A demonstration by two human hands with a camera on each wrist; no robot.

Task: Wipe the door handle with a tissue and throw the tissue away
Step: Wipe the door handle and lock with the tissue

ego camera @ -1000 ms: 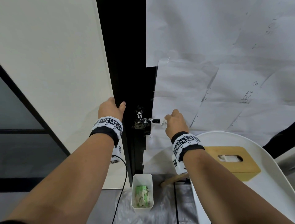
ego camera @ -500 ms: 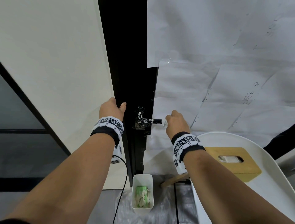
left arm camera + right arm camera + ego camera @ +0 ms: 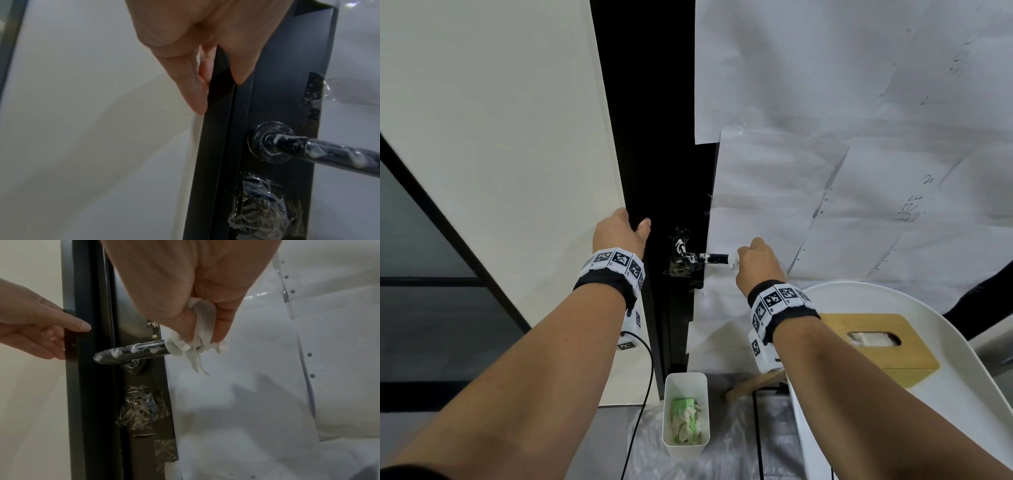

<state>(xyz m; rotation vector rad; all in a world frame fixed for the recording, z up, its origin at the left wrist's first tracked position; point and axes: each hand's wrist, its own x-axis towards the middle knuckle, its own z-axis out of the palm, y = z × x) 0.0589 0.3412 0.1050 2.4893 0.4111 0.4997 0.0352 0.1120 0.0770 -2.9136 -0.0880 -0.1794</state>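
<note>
The black lever door handle [image 3: 702, 257] [image 3: 329, 152] [image 3: 131, 352] is streaked with white blobs. My right hand [image 3: 756, 263] [image 3: 203, 339] pinches a crumpled white tissue [image 3: 732, 264] [image 3: 197, 345] around the handle's free end. My left hand [image 3: 619, 233] [image 3: 218, 91] [image 3: 41, 334] grips the black door edge [image 3: 218, 146] just above and left of the handle, thumb on the front and fingers behind. The part of the handle under the tissue is hidden.
On the floor below the handle stands a white bin [image 3: 685, 380] holding used tissues. A wooden tissue box [image 3: 876, 363] sits on a white round table [image 3: 962, 394] at the right. Paper sheets [image 3: 825, 171] cover the door. Crinkled plastic [image 3: 261, 209] wraps the lock under the handle.
Almost nothing differs. The right hand with the tissue stays at the handle's free end, shifting only slightly. The left hand keeps its hold on the door edge.
</note>
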